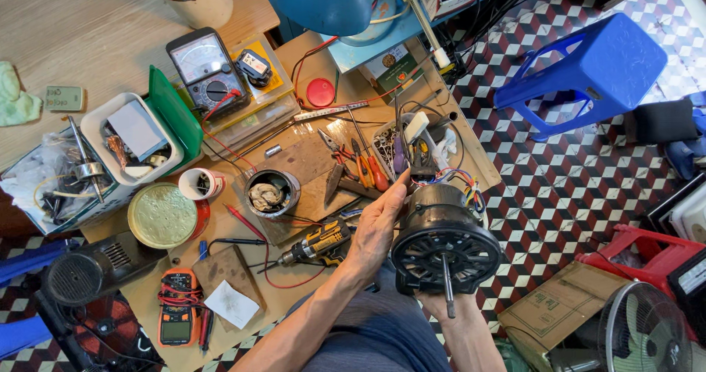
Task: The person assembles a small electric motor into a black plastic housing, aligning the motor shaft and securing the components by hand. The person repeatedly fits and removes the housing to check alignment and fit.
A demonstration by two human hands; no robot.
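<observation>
Motor: a black round fan motor, shaft toward the camera, held above the person's lap at the workbench's front edge.
Left hand: the left hand lies open, fingers stretched flat along the motor's left side.
Right hand: the right hand is under the motor, mostly hidden; its grip cannot be told.
Packages: a brown cardboard box on the chequered floor, right; a round green-lidded tin on the bench.
Labels: a white paper slip beside an orange multimeter.
</observation>
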